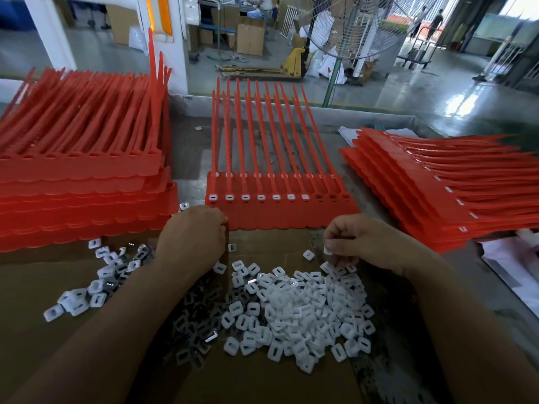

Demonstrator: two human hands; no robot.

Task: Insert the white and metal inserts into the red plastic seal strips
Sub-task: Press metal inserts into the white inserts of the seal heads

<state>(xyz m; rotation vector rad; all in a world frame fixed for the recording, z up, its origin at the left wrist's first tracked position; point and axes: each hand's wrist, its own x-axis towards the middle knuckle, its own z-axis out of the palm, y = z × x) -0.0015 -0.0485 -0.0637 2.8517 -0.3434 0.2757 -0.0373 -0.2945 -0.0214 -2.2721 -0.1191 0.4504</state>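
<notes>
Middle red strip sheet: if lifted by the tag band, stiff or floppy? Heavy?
The red strip sheet probably lifts as one piece: its tags look joined in a flat band. Its long thin tails splay unevenly, so they likely droop. Thin plastic, so probably light.
</notes>
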